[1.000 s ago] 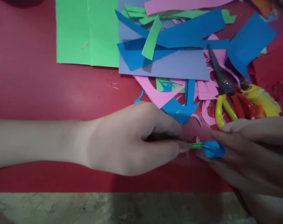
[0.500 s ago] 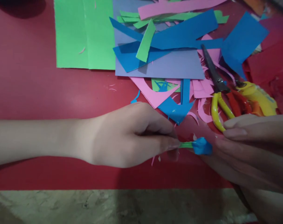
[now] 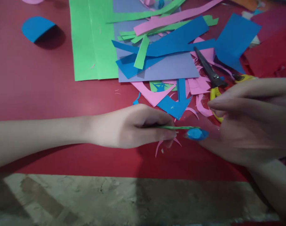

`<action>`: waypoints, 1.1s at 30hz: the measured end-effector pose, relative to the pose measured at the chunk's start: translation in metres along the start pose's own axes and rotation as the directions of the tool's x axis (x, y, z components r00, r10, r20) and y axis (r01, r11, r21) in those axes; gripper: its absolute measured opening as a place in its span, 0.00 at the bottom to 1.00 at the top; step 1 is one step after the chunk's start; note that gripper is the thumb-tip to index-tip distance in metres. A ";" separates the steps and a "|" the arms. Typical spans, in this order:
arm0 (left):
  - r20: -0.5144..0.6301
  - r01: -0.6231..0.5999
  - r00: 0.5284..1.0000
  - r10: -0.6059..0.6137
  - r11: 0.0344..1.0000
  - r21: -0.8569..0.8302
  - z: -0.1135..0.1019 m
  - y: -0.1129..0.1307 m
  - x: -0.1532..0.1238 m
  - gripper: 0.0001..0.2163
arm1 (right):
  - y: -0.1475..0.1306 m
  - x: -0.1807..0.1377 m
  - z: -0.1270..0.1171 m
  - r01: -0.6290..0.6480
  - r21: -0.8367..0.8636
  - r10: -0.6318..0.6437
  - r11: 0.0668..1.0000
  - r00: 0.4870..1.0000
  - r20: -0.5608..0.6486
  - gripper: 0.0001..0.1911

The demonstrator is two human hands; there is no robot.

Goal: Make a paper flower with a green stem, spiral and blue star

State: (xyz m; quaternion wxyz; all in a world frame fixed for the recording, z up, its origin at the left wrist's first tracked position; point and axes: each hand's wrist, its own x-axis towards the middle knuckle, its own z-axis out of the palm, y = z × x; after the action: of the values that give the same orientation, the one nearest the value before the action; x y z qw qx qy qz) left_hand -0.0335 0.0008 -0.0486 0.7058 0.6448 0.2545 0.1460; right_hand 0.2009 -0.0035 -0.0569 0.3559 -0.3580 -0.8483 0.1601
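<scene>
My left hand (image 3: 133,128) is closed, pinching the thin green paper stem (image 3: 171,127) of a small paper flower. The crumpled blue head of the paper flower (image 3: 196,134) points right, just past my left fingertips. To the right of it is my right hand (image 3: 253,119), apart from the flower. Its front fingertips come together; anything between them is too small or hidden to make out. Scissors (image 3: 212,72) with yellow handles lie on the table behind my right hand, which partly covers the handles.
A red tabletop (image 3: 39,94) carries green card (image 3: 93,47), a purple-grey sheet (image 3: 157,70), blue strips (image 3: 173,37) and pink scraps (image 3: 154,95). A curved blue piece (image 3: 38,28) stands at upper left. Red paper (image 3: 270,50) lies at right. The table's near edge crosses below my hands.
My right hand has moved up and back from the blue flower head, its fingertips drawing together. The flower is tilted differently, showing more stem. The view has shifted, bringing the curved blue piece into sight.
</scene>
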 end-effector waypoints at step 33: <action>0.052 -0.032 0.998 0.036 0.996 -0.079 0.001 -0.002 -0.004 0.22 | -0.036 0.020 0.011 -0.429 0.425 0.359 0.797 0.903 0.238 0.09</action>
State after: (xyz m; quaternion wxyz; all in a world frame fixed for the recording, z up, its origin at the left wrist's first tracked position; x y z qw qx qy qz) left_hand -0.0363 -0.0027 -0.0504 0.7343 0.6247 0.2187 0.1507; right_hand 0.1659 -0.0143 -0.0357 0.3278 -0.4176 -0.7143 0.4559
